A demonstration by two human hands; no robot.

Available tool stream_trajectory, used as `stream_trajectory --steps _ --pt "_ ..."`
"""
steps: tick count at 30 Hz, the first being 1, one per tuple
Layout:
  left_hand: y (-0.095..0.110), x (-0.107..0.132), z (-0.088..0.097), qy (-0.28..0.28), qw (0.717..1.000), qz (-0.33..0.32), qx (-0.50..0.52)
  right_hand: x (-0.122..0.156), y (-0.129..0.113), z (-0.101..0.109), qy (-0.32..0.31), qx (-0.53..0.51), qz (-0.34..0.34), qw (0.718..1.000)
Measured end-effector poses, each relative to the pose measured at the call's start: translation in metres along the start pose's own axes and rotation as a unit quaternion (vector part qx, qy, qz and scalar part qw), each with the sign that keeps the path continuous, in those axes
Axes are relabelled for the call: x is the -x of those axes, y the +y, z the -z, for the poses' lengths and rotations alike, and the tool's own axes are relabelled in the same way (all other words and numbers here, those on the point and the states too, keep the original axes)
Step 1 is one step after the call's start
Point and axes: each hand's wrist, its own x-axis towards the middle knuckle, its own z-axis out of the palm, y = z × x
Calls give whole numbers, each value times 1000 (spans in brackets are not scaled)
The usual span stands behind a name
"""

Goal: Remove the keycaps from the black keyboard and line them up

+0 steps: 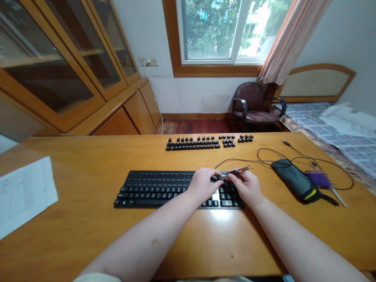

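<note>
A black keyboard [158,188] lies on the wooden desk [88,219] in front of me. My left hand [202,185] rests on its right part, fingers curled and pinching a black keycap [219,178]. My right hand [248,186] is beside it, fingers closed on a thin tool [239,170] whose metal tip points right. Both hands meet over the upper right keys. Rows of loose black keycaps [202,143] are laid out at the far side of the desk.
A dark pouch [296,182] and a looping black cable [323,164] lie to the right. A sheet of paper [23,194] sits at the left edge. Wooden cabinets stand left; a chair [254,103] and a bed are behind the desk.
</note>
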Motion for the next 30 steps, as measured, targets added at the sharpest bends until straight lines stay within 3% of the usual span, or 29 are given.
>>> stream_trajectory --steps 4,8,13,18,26,30 --pt "0 -1 0 7 999 -13 32 -2 2 -2 -17 -107 -84 991" --pt "0 -1 -1 8 996 -23 82 -3 1 -4 -28 -177 -113 977" --pt "-1 0 -1 27 990 18 136 -2 -2 -7 -36 -177 -126 976" --pt "-2 -1 -1 -10 995 -39 88 0 -2 -10 -35 -157 -145 976" --pt "-3 -1 -3 -11 996 -65 59 2 -8 -4 -51 88 -14 995" --pt "-2 -1 -2 -8 997 -32 63 4 -10 -5 -27 126 63 990"
